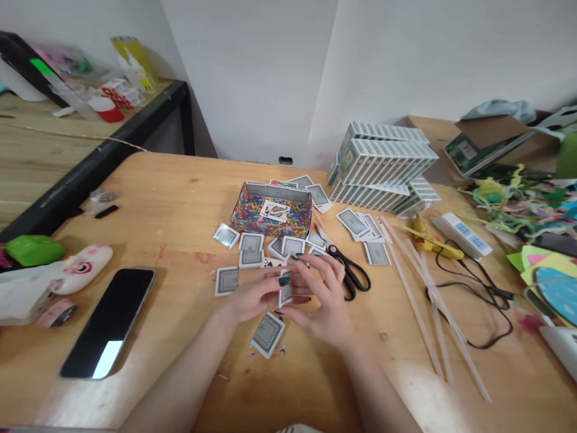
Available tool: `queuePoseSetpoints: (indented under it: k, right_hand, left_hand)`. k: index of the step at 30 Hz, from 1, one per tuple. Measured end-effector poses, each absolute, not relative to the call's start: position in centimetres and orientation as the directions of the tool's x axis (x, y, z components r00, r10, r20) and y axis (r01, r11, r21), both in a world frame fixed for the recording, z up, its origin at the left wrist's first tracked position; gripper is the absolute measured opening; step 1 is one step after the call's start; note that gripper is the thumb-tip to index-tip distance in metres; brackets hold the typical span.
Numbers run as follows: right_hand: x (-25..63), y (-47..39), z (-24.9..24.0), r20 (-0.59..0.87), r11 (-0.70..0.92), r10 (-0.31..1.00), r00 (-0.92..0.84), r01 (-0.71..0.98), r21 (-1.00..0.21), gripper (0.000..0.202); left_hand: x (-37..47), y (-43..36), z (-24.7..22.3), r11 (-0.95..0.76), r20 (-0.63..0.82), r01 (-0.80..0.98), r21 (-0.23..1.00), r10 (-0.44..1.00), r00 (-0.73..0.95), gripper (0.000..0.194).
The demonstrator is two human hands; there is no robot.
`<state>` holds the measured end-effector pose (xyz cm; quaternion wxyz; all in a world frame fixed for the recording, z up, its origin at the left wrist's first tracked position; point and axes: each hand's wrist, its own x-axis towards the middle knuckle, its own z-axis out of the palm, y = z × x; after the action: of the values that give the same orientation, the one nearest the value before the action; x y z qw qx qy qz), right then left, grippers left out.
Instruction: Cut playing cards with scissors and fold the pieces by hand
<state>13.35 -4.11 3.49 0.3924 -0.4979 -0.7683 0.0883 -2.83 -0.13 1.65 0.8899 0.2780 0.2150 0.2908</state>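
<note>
Between my two hands, near the middle of the table, a playing card (285,296) with a grey patterned back is held raised. My left hand (258,294) grips its left side, the thumb near the top. My right hand (322,294) holds it from the right, fingers curved over. Just below lies a loose card (267,334), back up. More cards (226,281) are spread beyond and beside my hands. An open box (238,207) of cards with a colourful speckled inside stands behind them, a face card (274,211) in it. Black-handled scissors (356,273) lie right of my right hand.
Stacked card packs (383,162) stand at the back right. Clear sticks (433,300), a yellow glue gun (433,237), a power strip (464,234) and black cables lie to the right. A phone (110,322) and a white plush-like item (83,269) lie left.
</note>
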Motion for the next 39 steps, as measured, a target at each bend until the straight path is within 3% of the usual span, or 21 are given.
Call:
queuePoseSetpoints:
  k: [5, 14, 20, 39]
  right_hand:
    - [13.1, -4.1, 3.6, 0.461, 0.525, 0.843, -0.277, 0.615, -0.589, 0.054]
    - [13.0, -4.2, 3.9, 0.407, 0.425, 0.896, -0.179, 0.616, -0.663, 0.046]
    - [12.6, -4.4, 3.6, 0.373, 0.345, 0.923, -0.089, 0.617, -0.707, 0.048]
    - [12.2, -4.4, 3.8, 0.391, 0.36, 0.919, -0.056, 0.522, -0.773, 0.043]
  left_hand:
    - [-3.0, -0.3, 1.2, 0.701, -0.24, -0.359, 0.616, 0.601, 0.762, 0.033]
    - [-3.6, 0.4, 1.7, 0.665, -0.255, -0.282, 0.692, 0.59, 0.766, 0.028]
    - [-3.4, 0.4, 1.6, 0.716, -0.284, -0.29, 0.635, 0.565, 0.775, 0.027]
    - [-3.0, -0.1, 1.3, 0.765, -0.294, -0.29, 0.574, 0.524, 0.8, 0.034]
